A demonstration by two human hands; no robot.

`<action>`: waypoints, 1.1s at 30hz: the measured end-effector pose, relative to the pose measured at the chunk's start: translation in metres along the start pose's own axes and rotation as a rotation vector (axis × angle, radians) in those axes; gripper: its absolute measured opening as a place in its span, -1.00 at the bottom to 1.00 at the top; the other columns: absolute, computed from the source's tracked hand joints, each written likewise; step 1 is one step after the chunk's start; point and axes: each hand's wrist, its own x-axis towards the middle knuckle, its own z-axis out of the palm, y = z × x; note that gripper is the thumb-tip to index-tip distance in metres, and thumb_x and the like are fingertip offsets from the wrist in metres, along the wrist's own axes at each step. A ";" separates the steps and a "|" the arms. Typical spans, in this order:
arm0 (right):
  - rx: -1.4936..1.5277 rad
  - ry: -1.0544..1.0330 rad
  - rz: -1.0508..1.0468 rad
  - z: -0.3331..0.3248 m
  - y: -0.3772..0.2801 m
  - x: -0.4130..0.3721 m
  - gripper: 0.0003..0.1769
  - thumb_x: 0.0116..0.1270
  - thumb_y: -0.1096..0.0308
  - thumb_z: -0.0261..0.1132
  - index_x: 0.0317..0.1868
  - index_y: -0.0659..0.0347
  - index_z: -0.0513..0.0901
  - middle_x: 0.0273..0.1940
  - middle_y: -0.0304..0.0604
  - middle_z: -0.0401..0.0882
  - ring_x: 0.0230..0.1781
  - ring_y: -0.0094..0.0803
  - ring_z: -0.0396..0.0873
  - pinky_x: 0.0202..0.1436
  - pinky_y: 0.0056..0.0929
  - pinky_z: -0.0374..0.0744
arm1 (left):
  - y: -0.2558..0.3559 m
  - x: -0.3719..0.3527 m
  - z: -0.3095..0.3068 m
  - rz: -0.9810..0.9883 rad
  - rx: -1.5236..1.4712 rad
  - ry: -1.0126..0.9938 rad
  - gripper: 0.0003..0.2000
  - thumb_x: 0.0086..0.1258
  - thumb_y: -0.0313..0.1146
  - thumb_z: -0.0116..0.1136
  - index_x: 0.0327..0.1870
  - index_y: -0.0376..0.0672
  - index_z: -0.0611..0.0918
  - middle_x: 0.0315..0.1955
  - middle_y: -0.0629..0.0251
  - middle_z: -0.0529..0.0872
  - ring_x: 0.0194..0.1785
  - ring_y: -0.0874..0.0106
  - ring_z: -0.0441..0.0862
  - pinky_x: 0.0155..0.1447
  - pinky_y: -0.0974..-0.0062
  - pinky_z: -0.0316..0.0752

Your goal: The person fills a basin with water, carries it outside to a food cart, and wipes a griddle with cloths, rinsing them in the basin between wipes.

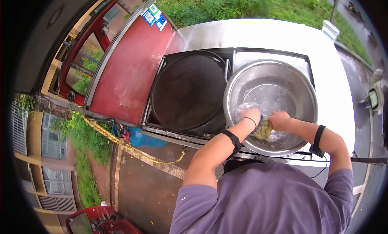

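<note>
A large round steel basin [311,109] stands on the right part of the cart top, with water in its bottom. Inside it, a wet yellowish, crumpled cloth [263,131] is bunched between my two hands. My left hand [251,115] is closed on the cloth's left side, where a small blue patch also shows. On the opposite side, my right hand [279,120] grips the cloth with curled fingers. Some fingertips of both hands are hidden by the cloth and water.
Left of the basin lies a round black griddle [188,88], beside a red side panel [125,68]. A white counter [331,84] borders the basin's right. Below the cart's left edge are a blue gas cylinder [147,140] and a yellow hose [105,134].
</note>
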 end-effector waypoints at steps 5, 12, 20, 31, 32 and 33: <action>0.028 -0.230 -0.091 -0.005 -0.014 -0.005 -0.61 0.20 0.03 0.36 -0.10 0.10 0.78 0.07 0.01 0.57 0.19 -0.06 0.52 0.18 -0.08 0.56 | 0.013 -0.031 -0.006 0.114 0.092 -0.088 -0.77 0.26 -0.32 0.28 -0.13 -0.21 0.74 -0.12 0.01 0.77 -0.02 0.09 0.75 0.07 0.13 0.64; -0.010 -0.027 0.136 -0.024 -0.008 -0.015 -0.60 0.17 0.15 0.41 -0.04 0.21 0.76 0.23 0.01 0.50 0.29 -0.04 0.45 0.24 0.06 0.51 | 0.017 -0.034 -0.032 0.038 0.035 -0.147 -0.72 0.33 -0.26 0.25 -0.06 -0.24 0.73 -0.07 -0.08 0.74 0.06 0.04 0.70 0.16 0.19 0.59; 0.888 0.417 -0.041 -0.154 0.008 -0.092 -0.78 0.32 0.32 0.35 -0.18 0.33 0.65 -0.29 -0.07 0.66 -0.31 -0.41 0.60 -0.21 -0.35 0.55 | 0.046 -0.061 -0.128 0.437 -0.977 0.316 -0.71 0.54 -0.24 0.07 0.03 -0.32 0.49 -0.07 0.00 0.67 -0.04 0.28 0.65 0.07 0.36 0.52; 1.377 0.995 -0.073 -0.194 0.005 -0.107 -0.53 0.39 0.26 0.40 0.18 0.33 0.51 -0.09 -0.20 0.61 -0.03 -0.51 0.61 0.13 -0.49 0.58 | 0.069 -0.032 -0.217 0.569 -0.654 0.488 -0.52 0.30 -0.23 0.43 0.00 -0.27 0.38 -0.29 0.03 0.73 -0.17 0.16 0.77 -0.14 0.33 0.61; 1.372 1.002 -0.067 -0.185 0.002 -0.104 -0.53 0.39 0.26 0.40 0.18 0.33 0.51 -0.09 -0.20 0.61 -0.03 -0.51 0.61 0.13 -0.49 0.58 | 0.070 -0.027 -0.210 0.578 -0.654 0.486 -0.52 0.30 -0.23 0.43 0.00 -0.27 0.38 -0.29 0.03 0.73 -0.17 0.16 0.77 -0.14 0.33 0.61; 1.359 1.053 -0.032 -0.176 -0.005 -0.102 -0.34 0.31 0.24 0.47 0.30 0.32 0.39 0.01 -0.12 0.55 0.03 -0.45 0.59 0.18 -0.44 0.58 | 0.072 -0.022 -0.200 0.601 -0.623 0.563 -0.58 0.31 -0.28 0.39 -0.03 -0.29 0.40 -0.29 0.03 0.73 -0.18 0.20 0.77 -0.15 0.35 0.61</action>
